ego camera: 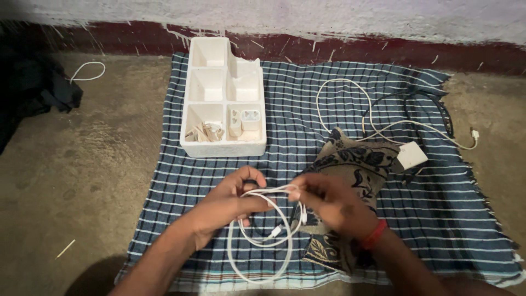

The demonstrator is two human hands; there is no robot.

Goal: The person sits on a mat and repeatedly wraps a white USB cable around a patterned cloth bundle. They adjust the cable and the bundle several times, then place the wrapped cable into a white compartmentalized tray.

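Holding a white cable (262, 241) in both hands, I pinch its loops with my left hand (230, 205) and right hand (329, 205). Slack hangs below the grip; a foam tray (189, 148) sits beyond it.

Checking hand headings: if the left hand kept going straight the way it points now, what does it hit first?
The left hand points right, toward the right hand. Only the looped white cable that both hold bridges the small gap, so it would likely meet the right hand's fingertips first. Depth is unclear from this single view.
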